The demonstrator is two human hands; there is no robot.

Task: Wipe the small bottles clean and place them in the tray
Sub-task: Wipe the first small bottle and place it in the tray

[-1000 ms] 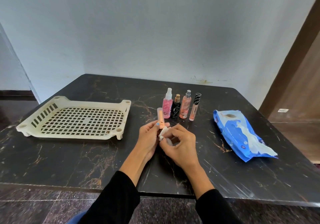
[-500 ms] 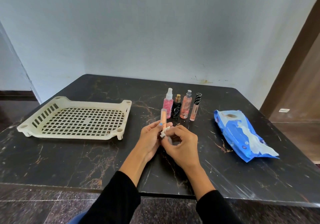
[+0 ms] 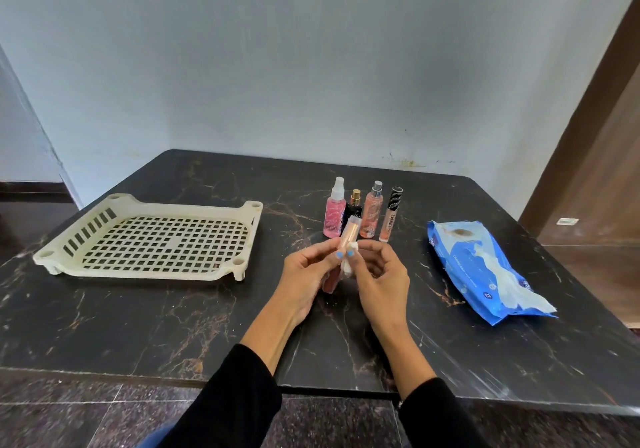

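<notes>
My left hand (image 3: pixel 304 276) grips a slim peach tube bottle (image 3: pixel 348 234) above the table, its clear cap tilted up and to the right. My right hand (image 3: pixel 379 279) pinches a small white wipe (image 3: pixel 349 260) against the tube's side. Behind them stand a pink spray bottle (image 3: pixel 334 213), a small black bottle with a gold cap (image 3: pixel 354 207), a peach spray bottle (image 3: pixel 371 215) and a lip gloss tube (image 3: pixel 389 217). The cream perforated tray (image 3: pixel 138 272) sits at the left with nothing in it.
A blue pack of wipes (image 3: pixel 481 267) lies at the right, one white sheet hanging out of it. The black marble table (image 3: pixel 138 326) ends at a front edge near me. A wall runs behind, and a wooden door frame stands at the right.
Both hands have risen a little. The tube now shows more of its lower end below my left fingers and tilts further right, while the wipe has slid along its side.
</notes>
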